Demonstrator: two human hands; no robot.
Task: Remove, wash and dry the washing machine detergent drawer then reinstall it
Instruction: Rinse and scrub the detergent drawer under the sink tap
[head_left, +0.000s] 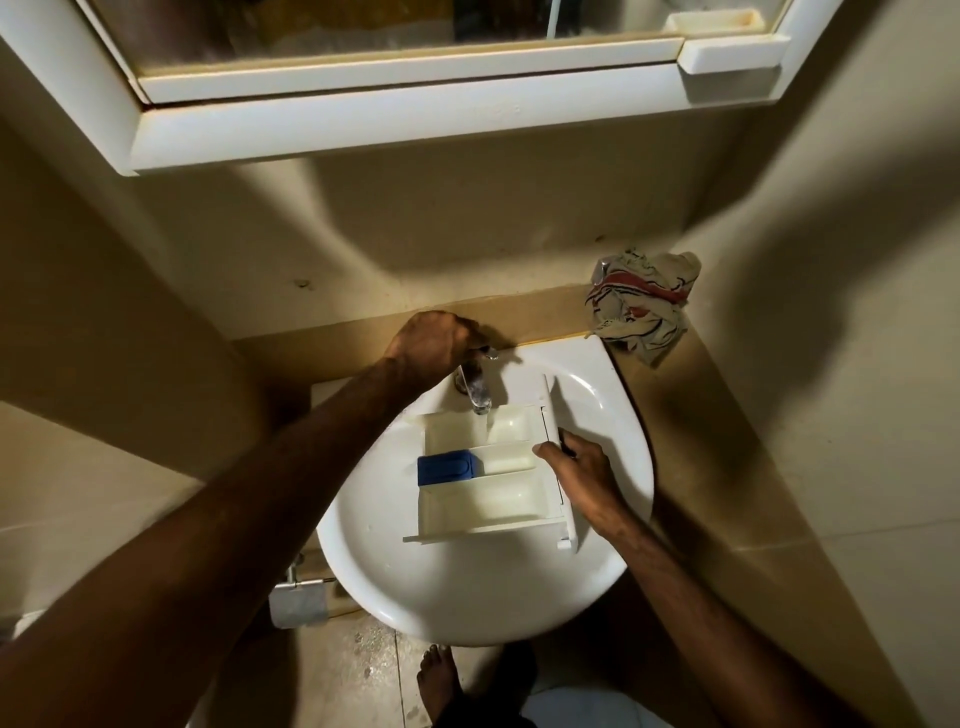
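White drawer (488, 470) (blue insert (445, 466)), three compartments.

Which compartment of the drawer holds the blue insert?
The middle one of the drawer: the blue insert fills its left end. The compartments on either side show only bare white plastic.

detergent drawer (483, 499): off-white, cream compartments
drawer insert (445, 466): solid dark blue
sink (467, 592): glossy white
tap (475, 387): silver, chrome shine
cloth (641, 304): cream with red and dark stripes, crumpled
wall (415, 234): beige
cabinet frame (363, 130): white, yellowed edges
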